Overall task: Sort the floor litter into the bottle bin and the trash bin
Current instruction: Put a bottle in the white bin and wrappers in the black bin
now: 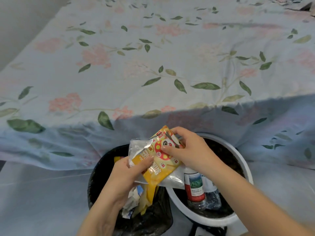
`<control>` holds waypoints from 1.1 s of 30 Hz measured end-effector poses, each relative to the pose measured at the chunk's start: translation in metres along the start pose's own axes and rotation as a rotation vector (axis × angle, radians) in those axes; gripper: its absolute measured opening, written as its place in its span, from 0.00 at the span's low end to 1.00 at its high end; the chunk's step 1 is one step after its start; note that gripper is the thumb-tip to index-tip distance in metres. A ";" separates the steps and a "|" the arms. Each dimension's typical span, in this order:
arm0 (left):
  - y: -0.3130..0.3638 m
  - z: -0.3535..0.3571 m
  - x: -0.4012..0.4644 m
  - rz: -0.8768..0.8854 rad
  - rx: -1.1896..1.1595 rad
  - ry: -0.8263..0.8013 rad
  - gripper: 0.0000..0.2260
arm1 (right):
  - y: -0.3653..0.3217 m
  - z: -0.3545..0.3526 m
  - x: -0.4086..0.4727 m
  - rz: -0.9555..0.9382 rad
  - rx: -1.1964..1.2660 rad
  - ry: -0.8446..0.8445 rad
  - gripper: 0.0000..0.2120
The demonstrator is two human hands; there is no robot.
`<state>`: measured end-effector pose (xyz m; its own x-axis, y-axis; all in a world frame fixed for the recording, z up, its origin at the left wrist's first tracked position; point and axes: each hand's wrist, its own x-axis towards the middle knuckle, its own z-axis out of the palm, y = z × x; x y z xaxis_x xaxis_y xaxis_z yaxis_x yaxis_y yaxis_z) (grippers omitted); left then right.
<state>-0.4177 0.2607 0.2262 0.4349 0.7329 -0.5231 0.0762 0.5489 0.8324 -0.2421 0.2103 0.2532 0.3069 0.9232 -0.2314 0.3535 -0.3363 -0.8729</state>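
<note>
Both my hands hold a yellow snack wrapper with a cartoon print and clear plastic edges. My left hand pinches its lower left side. My right hand grips its upper right corner. The wrapper hangs over the gap between two bins. Below my left hand stands the trash bin, lined with a black bag and holding crumpled wrappers. To the right is the white-rimmed bottle bin, with two plastic bottles inside.
A bed with a pale blue floral sheet fills the view behind the bins, its edge hanging down just beyond them. Grey floor lies to the left and right of the bins.
</note>
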 end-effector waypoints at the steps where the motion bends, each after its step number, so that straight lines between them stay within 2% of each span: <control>1: -0.001 -0.003 -0.002 -0.013 -0.033 -0.003 0.16 | -0.001 0.004 -0.001 -0.012 0.013 0.021 0.10; 4: -0.004 -0.014 -0.005 -0.038 -0.081 -0.013 0.20 | -0.003 0.015 -0.004 -0.030 0.001 0.095 0.06; 6: -0.005 -0.023 -0.008 -0.017 -0.072 -0.024 0.28 | -0.001 0.017 -0.003 -0.044 -0.047 0.125 0.06; 8: -0.007 -0.030 -0.010 -0.001 -0.055 -0.031 0.37 | 0.002 0.016 -0.001 -0.006 -0.024 0.080 0.07; 10: -0.009 -0.034 -0.013 0.015 -0.059 -0.024 0.39 | 0.007 0.018 0.002 0.033 0.011 -0.002 0.07; 11: -0.010 -0.036 -0.014 0.016 -0.076 -0.013 0.37 | 0.010 0.021 0.002 0.036 0.019 -0.036 0.07; 14: -0.011 -0.044 -0.016 -0.019 -0.139 0.041 0.20 | 0.017 0.041 0.003 0.012 0.079 -0.078 0.07; 17: -0.014 -0.058 -0.017 -0.048 -0.074 0.115 0.18 | 0.021 0.060 0.004 0.045 0.199 -0.076 0.07; 21: -0.022 -0.072 -0.022 -0.054 0.070 0.190 0.22 | 0.026 0.080 0.009 0.106 0.303 -0.089 0.07; 24: -0.028 -0.081 -0.020 -0.076 0.095 0.235 0.08 | 0.032 0.095 0.013 0.169 0.319 -0.087 0.09; 25: -0.029 -0.084 -0.018 -0.090 0.128 0.248 0.07 | 0.035 0.099 0.013 0.191 0.321 -0.088 0.10; 27: -0.032 -0.091 -0.011 -0.113 0.227 0.253 0.05 | 0.042 0.108 0.014 0.215 0.267 -0.087 0.11; 29: -0.037 -0.101 0.007 -0.138 0.420 0.253 0.05 | 0.051 0.117 0.013 0.222 0.159 -0.102 0.11; 33: -0.057 -0.113 0.065 -0.223 1.090 0.163 0.13 | 0.068 0.128 0.008 0.234 -0.040 -0.196 0.10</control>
<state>-0.4948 0.3229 0.1242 0.1971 0.7497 -0.6318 0.9162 0.0885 0.3909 -0.3288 0.2183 0.1376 0.2096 0.8366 -0.5062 0.3287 -0.5478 -0.7693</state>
